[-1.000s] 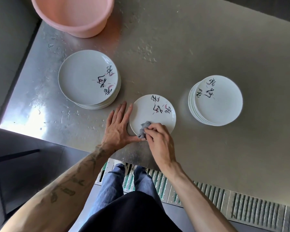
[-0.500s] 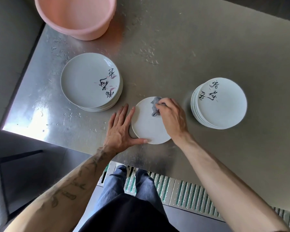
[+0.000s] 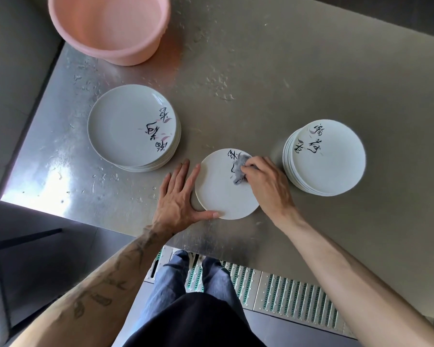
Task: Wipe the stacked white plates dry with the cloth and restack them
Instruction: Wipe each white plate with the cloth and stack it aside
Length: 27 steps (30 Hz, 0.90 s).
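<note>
A single white plate [image 3: 223, 194] lies flat on the metal table [image 3: 298, 78], near its front edge, between the two stacks. The grey cloth [image 3: 239, 169] is bunched on the far right part of the plate, over the painted lettering. The right hand [image 3: 267, 182] presses it down, with its fingers curled round the wad. The left hand [image 3: 177, 196] lies flat on the table against the plate's left rim. Its fingers are straight and its thumb runs along the near edge, bracing the plate rather than gripping it.

The wiping of this plate looks to be midway, with the cloth on one side and the rest of the face bare. Whether that bare face is already dry cannot be told from this height.

The left stack [image 3: 133, 126] stands among water drops, close to the pink basin [image 3: 108, 26]. The right stack [image 3: 328, 159] stands where the table looks drier. That suggests the left stack still waits and the right one holds the finished plates, though this is a guess. Both stacks are several plates deep, so a good share of the job seems left.
</note>
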Each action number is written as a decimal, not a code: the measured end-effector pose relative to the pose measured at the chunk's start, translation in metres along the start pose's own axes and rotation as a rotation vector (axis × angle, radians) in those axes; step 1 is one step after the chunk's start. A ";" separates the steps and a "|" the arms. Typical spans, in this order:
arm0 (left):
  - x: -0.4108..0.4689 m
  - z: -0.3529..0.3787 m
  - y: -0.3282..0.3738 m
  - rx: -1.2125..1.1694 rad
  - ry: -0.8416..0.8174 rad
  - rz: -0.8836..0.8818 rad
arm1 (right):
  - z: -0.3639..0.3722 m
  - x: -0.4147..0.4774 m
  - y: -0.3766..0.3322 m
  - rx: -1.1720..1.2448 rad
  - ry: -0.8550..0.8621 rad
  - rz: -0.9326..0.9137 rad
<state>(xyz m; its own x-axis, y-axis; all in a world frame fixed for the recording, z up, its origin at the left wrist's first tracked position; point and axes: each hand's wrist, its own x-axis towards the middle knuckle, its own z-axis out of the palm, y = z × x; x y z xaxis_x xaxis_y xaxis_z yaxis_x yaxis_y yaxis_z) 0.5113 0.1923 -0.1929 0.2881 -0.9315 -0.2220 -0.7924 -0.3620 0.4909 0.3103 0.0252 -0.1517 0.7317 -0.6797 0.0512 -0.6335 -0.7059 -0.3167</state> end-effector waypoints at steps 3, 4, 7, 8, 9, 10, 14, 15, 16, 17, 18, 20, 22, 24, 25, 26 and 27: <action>0.000 -0.001 0.001 0.008 -0.008 0.008 | -0.002 -0.013 0.001 0.026 -0.004 0.001; 0.000 -0.001 0.001 0.008 -0.007 0.009 | -0.002 -0.006 0.002 0.030 0.003 -0.005; 0.001 -0.002 0.001 0.002 -0.004 0.003 | -0.003 0.023 -0.001 0.040 0.009 -0.042; 0.000 -0.002 0.001 0.004 -0.002 -0.001 | -0.004 0.026 -0.001 0.047 0.001 -0.040; 0.000 -0.002 0.000 0.005 -0.003 -0.003 | -0.006 0.024 -0.001 0.050 -0.008 -0.026; -0.001 -0.002 0.001 0.003 -0.001 -0.002 | -0.008 0.018 -0.001 0.049 -0.012 0.002; -0.001 -0.003 0.003 -0.004 0.008 0.000 | -0.020 -0.029 -0.010 0.098 0.001 0.176; -0.001 -0.003 0.004 -0.001 0.007 0.000 | -0.021 -0.041 -0.018 0.114 -0.011 0.228; -0.001 -0.003 0.004 0.000 0.005 -0.001 | -0.021 -0.051 -0.028 0.134 -0.026 0.278; -0.001 -0.003 0.004 0.002 0.000 -0.001 | -0.019 -0.058 -0.039 0.157 -0.040 0.322; -0.001 -0.004 0.005 0.005 -0.005 -0.002 | -0.016 -0.062 -0.050 0.187 -0.054 0.358; -0.001 -0.004 0.006 0.011 -0.002 -0.005 | -0.010 -0.065 -0.073 0.275 -0.070 0.396; -0.001 -0.005 0.006 0.016 -0.002 -0.004 | -0.005 -0.064 -0.088 0.319 -0.071 0.373; 0.000 -0.005 0.006 0.008 0.001 -0.002 | -0.007 -0.063 -0.085 0.315 -0.072 0.320; 0.000 -0.004 0.006 0.004 0.000 -0.001 | -0.010 -0.062 -0.077 0.293 -0.056 0.302; 0.000 -0.004 0.006 0.000 -0.001 0.000 | -0.013 -0.062 -0.067 0.259 -0.032 0.301; 0.000 -0.004 0.006 -0.002 0.001 0.001 | -0.016 -0.060 -0.055 0.224 0.000 0.319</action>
<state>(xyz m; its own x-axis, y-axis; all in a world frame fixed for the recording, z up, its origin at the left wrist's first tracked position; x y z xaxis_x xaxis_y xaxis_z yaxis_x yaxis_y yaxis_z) 0.5091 0.1904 -0.1867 0.2877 -0.9319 -0.2209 -0.7918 -0.3612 0.4926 0.2969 0.1017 -0.1222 0.5071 -0.8579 -0.0828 -0.7585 -0.3986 -0.5156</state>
